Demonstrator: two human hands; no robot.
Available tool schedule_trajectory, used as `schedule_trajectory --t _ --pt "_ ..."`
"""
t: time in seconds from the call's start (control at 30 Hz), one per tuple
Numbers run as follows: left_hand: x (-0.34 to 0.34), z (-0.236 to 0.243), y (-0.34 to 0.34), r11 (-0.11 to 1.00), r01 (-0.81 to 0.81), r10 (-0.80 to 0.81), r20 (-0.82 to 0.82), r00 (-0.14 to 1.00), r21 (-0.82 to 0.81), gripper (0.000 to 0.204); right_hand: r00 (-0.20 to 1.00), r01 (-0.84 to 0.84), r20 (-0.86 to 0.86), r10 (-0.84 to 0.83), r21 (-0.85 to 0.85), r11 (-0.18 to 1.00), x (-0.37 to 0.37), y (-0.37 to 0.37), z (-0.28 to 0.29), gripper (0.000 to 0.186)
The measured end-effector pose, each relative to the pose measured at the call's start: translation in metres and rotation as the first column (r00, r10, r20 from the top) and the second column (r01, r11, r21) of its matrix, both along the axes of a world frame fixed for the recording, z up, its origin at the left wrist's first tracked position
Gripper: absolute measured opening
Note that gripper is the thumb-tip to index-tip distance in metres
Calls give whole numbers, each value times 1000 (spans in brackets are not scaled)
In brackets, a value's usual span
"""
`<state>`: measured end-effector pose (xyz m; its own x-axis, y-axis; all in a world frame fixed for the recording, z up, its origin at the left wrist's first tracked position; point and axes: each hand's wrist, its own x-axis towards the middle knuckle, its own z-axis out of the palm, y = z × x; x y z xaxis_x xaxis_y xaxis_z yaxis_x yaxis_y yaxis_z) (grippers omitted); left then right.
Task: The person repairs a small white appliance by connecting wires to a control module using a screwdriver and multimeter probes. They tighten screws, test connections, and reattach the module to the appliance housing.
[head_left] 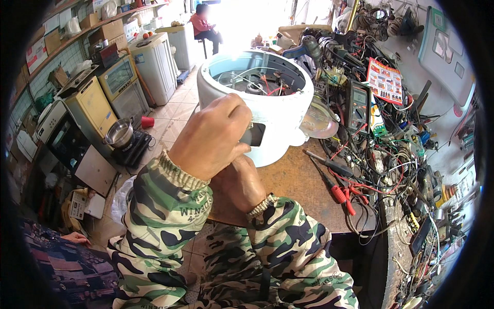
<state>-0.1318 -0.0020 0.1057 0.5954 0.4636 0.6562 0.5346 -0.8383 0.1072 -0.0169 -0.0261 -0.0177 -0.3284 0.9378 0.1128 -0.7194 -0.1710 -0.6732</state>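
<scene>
A white, round appliance housing [288, 121] stands on the brown worktop in front of me. Its top is uncovered, and loose wires [267, 85], some red and some white, run about inside. A dark rectangular opening [256, 135] is in its front wall. My left hand [213, 131] is closed beside that opening, fingers curled against the front wall; what they hold, if anything, is hidden. Lower down, my right hand [243, 183] is at the base of the housing, partly behind my left hand and wrist. Its fingers are hidden.
Right of the housing lie a soldering iron [329, 164], red-handled probes [339, 194] and a multimeter [358, 105] among heaped cables. A clear round lid [320, 121] touches the housing. A metal pot [119, 134] stands at left. Another person's hand [77, 238] shows at lower left; someone sits far back.
</scene>
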Motion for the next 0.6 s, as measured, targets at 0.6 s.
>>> schedule_trajectory --t 0.6 --pt "-26 -2 4 988 91 -82 72 994 -127 28 957 -168 -231 178 62 984 -8 -2 7 58"
